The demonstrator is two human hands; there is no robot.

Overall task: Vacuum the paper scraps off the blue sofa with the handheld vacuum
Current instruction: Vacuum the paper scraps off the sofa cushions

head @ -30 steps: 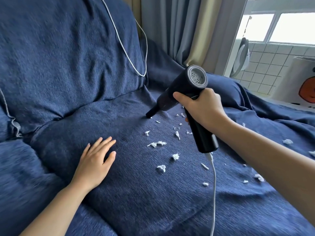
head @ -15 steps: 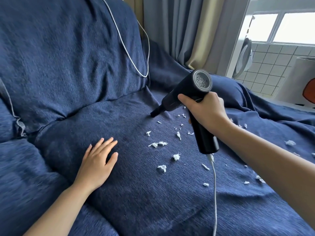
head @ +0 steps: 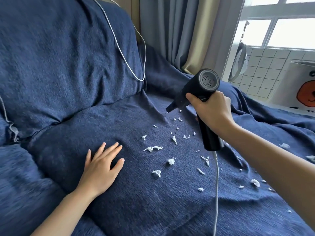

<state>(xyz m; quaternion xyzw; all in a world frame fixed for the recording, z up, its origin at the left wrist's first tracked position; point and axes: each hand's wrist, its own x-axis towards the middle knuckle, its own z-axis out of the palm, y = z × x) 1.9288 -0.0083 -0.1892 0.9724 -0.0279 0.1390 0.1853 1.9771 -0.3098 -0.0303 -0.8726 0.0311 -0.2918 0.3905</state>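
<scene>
- My right hand (head: 213,114), right of centre in the frame, is wrapped around the grip of the black pistol-shaped handheld vacuum (head: 199,92); its narrow nozzle points down-left, just above the seat.
- My left hand (head: 100,167), lower left of centre, lies flat with fingers spread on the dark blue fabric-covered sofa (head: 68,57), holding nothing.
- The torn white paper scraps (head: 156,172) lie scattered across the seat at centre and lower right.
- I judge the vacuum light enough for one hand, rigid, best held at the grip; its thin white cable (head: 216,193) may drag.
- The scraps look featherlight and easily blown; the loose cover could pucker under suction.
</scene>
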